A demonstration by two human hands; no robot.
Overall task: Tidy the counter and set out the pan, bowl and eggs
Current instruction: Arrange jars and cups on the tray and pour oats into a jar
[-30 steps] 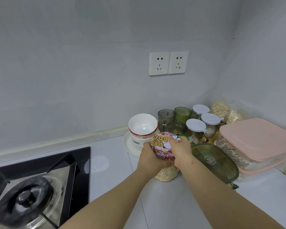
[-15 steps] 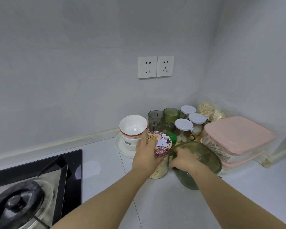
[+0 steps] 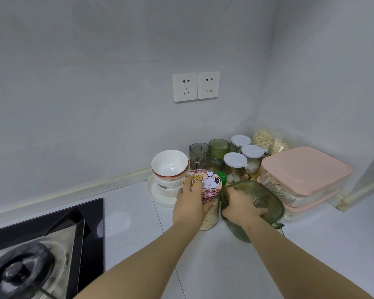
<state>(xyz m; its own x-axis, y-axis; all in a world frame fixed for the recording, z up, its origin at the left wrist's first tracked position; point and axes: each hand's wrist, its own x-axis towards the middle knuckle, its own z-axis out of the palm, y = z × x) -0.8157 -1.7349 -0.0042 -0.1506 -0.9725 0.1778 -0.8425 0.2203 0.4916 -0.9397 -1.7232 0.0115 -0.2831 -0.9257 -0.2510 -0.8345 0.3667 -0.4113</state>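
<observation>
Reaching over the counter (image 3: 203,266), both hands are at work in the cluster towards the far right corner. A stove (image 3: 30,262) sits at the near left, well apart from them.

The left hand (image 3: 189,203) grips a jar (image 3: 207,214) of oats from above, fingers curled over its cartoon lid. The right hand (image 3: 239,205) grips the near left rim of a green box (image 3: 266,203), fingers hooked over the edge. Jar and box stand just beside each other. This looks like the tidying part of the task.

Just beyond the left hand is the bowl (image 3: 170,164), the top one of a short stack on a white plate (image 3: 152,190). No pan or eggs are in view.

The bowl looks like glazed ceramic, so I judge it stiff, fairly light, smooth enough to slip, and breakable. The rim is the likely hold, thumb inside and fingers under the red band, lifting straight up so the bowls below do not come with it.

Farther right are two tinted cups (image 3: 198,151), small white-lidded jars (image 3: 235,159), bags (image 3: 266,139) of oats and stacked pink boxes (image 3: 304,169). Two sockets (image 3: 195,86) are on the far wall.
</observation>
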